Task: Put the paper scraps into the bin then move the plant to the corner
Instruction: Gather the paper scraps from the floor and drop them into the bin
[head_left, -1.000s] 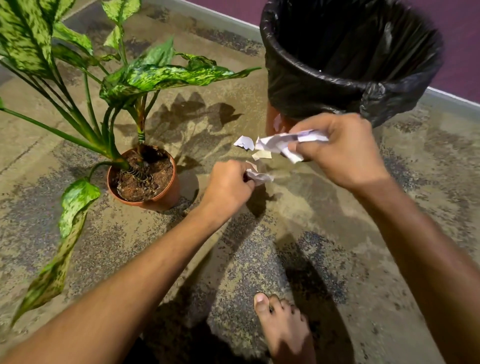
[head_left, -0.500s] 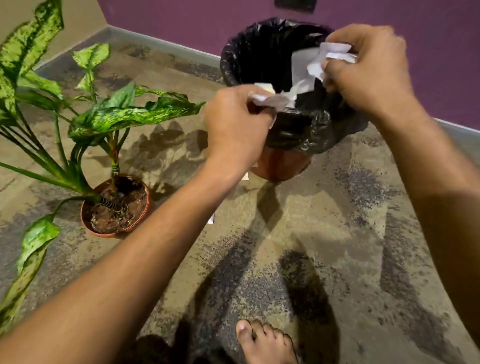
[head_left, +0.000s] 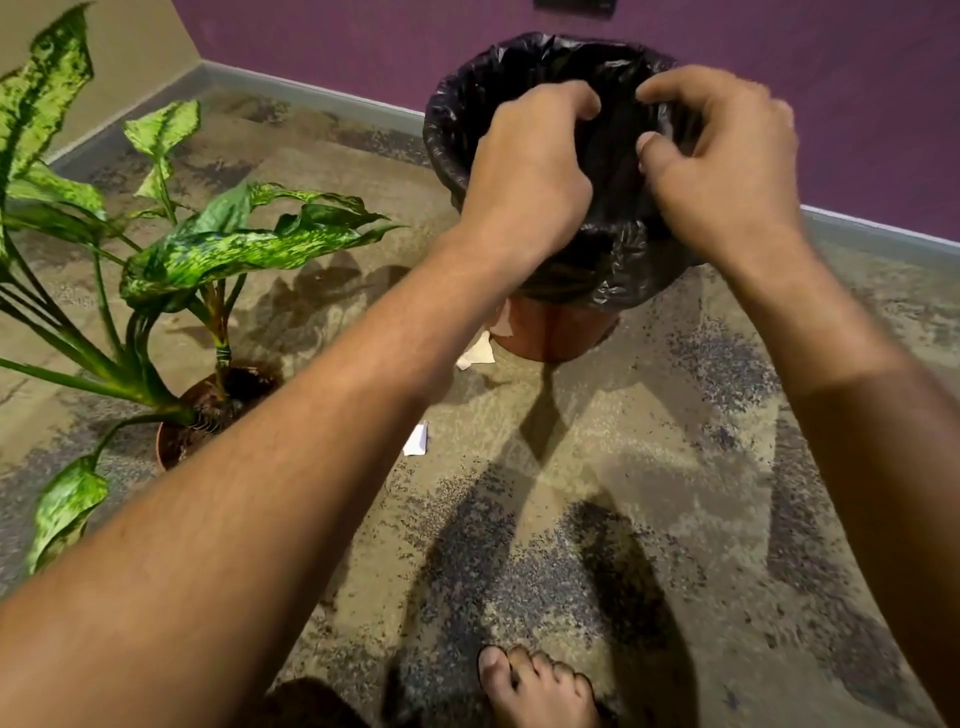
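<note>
An orange bin (head_left: 550, 332) lined with a black plastic bag (head_left: 519, 57) stands by the purple wall. My left hand (head_left: 524, 171) and my right hand (head_left: 722, 156) hover over its mouth, fingers curled and apart, with no paper visible in them. Two white paper scraps lie on the floor: one (head_left: 478, 354) against the bin's base, another (head_left: 417, 440) nearer me. The plant (head_left: 223, 244), with mottled green leaves, grows in a brown pot (head_left: 171, 441) at the left, partly hidden by my left forearm.
The room corner (head_left: 200, 62), where the beige and purple walls meet, lies behind the plant at the upper left. My bare foot (head_left: 535, 686) rests on the speckled floor at the bottom. A grey skirting runs along both walls.
Both hands carried paper scraps up from the floor to the bin's mouth. The paper they held half a second ago is no longer in them, and the fingers have spread.
</note>
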